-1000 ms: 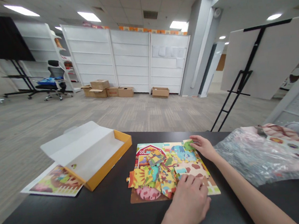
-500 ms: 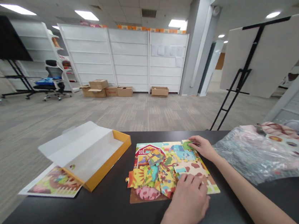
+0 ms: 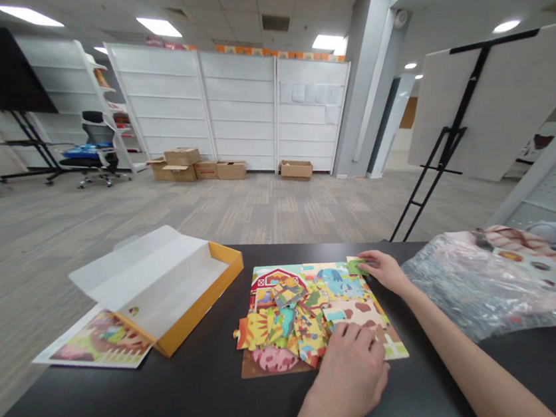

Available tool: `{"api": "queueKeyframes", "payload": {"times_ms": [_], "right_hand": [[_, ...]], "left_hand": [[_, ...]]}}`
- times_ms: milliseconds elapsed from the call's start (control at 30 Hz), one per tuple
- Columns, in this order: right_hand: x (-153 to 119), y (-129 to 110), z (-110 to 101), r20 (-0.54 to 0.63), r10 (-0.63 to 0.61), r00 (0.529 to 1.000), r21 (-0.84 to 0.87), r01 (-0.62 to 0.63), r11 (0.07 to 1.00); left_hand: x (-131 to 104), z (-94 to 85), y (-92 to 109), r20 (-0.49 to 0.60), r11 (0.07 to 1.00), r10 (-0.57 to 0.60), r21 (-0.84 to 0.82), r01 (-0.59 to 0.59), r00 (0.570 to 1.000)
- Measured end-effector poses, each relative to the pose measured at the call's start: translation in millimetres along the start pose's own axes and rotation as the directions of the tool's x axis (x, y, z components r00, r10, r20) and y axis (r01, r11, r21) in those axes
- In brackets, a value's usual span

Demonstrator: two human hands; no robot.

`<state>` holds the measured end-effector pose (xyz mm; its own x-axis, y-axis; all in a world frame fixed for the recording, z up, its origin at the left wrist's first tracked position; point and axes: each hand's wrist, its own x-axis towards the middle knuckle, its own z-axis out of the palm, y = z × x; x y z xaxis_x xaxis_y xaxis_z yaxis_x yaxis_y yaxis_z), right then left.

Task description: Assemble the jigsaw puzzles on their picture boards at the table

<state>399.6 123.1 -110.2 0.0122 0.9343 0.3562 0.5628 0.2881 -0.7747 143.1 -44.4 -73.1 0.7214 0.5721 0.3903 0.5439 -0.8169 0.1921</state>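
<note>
A colourful farm puzzle board [image 3: 271, 367] lies on the black table, with loose pieces heaped over its left and middle parts. Between the fingertips of my right hand [image 3: 384, 271] is a green puzzle piece [image 3: 355, 266], at the board's upper right corner. Just left of it shows a blue elephant picture [image 3: 335, 282]. My left hand [image 3: 356, 363] rests over the lower right of the board, below a brown-spotted piece [image 3: 363, 314]. Its fingers are curled downward, and whatever may be under them is hidden.
An open yellow box [image 3: 202, 297] with a white lid stands at the left, partly over a picture sheet [image 3: 97, 343]. Clear plastic bags [image 3: 472, 287] lie at the right. Beyond the black table [image 3: 180, 407] stands a board on a black easel [image 3: 446, 149].
My right hand has shifted slightly right with the green piece, away from the elephant picture. My left hand has stayed almost where it was.
</note>
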Motion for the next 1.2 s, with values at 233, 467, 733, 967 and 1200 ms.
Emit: {"api": "queueKeyframes", "payload": {"times_ms": [233,467,733,967,1200], "right_hand": [[-3,-24,0,0.048,-0.156,0.987,-0.233,0.163,0.959],[-21,-70,10,0.366,-0.272,0.89,-0.279,0.384,0.88],[-28,-74,21,0.421,-0.251,0.872,-0.228,0.369,0.901],[-31,-80,30,0.441,-0.27,0.856,-0.222,0.395,0.891],[-34,-86,42,0.418,-0.279,0.864,-0.215,0.393,0.894]], "left_hand": [[0,-0.5,0,-0.009,1.0,0.001,0.003,-0.001,1.0],[0,0.4,0,-0.021,1.0,0.004,0.006,-0.003,1.0],[1,-0.3,-1,-0.016,1.0,0.003,0.012,-0.002,1.0],[-1,1.2,0,-0.024,1.0,0.004,0.022,-0.003,1.0],[-2,0.8,0,-0.021,1.0,0.003,0.025,-0.002,1.0]]}}
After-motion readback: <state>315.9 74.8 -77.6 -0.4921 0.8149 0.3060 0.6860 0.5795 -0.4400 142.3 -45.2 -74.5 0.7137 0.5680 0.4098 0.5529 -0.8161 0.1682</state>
